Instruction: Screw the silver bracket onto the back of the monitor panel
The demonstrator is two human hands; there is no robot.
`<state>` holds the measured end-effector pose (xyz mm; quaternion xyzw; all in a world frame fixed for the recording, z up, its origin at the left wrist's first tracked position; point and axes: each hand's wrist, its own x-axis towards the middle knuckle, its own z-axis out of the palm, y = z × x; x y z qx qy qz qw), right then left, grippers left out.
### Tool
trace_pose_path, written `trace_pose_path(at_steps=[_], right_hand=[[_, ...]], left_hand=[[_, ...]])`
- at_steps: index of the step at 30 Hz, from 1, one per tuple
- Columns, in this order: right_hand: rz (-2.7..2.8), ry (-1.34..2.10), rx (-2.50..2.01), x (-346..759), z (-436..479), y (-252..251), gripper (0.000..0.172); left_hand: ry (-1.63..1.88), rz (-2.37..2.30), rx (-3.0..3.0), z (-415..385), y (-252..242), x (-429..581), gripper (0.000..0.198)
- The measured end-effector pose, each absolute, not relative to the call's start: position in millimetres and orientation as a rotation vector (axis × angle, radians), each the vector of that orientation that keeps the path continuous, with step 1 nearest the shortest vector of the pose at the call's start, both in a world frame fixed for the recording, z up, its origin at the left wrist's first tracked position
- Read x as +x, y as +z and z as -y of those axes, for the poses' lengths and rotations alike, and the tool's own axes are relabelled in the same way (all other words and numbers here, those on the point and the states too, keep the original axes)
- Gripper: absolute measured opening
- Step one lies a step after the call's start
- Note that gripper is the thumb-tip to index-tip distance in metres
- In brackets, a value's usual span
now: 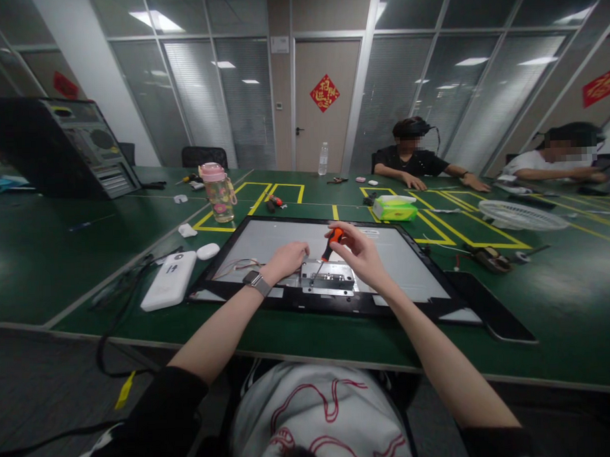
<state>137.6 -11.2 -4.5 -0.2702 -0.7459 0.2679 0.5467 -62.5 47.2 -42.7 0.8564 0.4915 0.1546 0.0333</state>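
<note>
Pale fabric with red line markings (316, 415) lies closest, just below the near edge of a green table (51, 271). On that table, in front of the wearer, a black-framed display panel (285, 234) lies flat. To its left, well apart, stands a black computer tower (32, 148), side open; a pink-lidded bottle (218, 198) stands upright beyond the panel's far left corner. Of the wearer's hands, the left hand (287, 259) rests bent-fingered beside the bracket; whether it pinches anything cannot be told. The right hand (362, 253) pinches the screwdriver's handle in its fingertips. A silver metal bracket (337, 281) sits at the panel's near side. An orange-and-black screwdriver (336, 236) slants down over the bracket's left part; tip contact cannot be confirmed.
</note>
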Motion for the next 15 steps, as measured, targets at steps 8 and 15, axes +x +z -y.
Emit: trace_pose_path(at_steps=[8, 15], right_hand=[[1.739, 0.619, -0.637, 136.8, 13.0, -2.8, 0.033], [1.784, 0.677, -0.640, 138.1, 13.9, -2.5, 0.032]], left_hand=[[0.446, -1.521, 2.631, -45.1, -40.3, -62.1, 0.031], [0.469, -1.509, 2.623, -45.2, -40.6, -62.6, 0.030]])
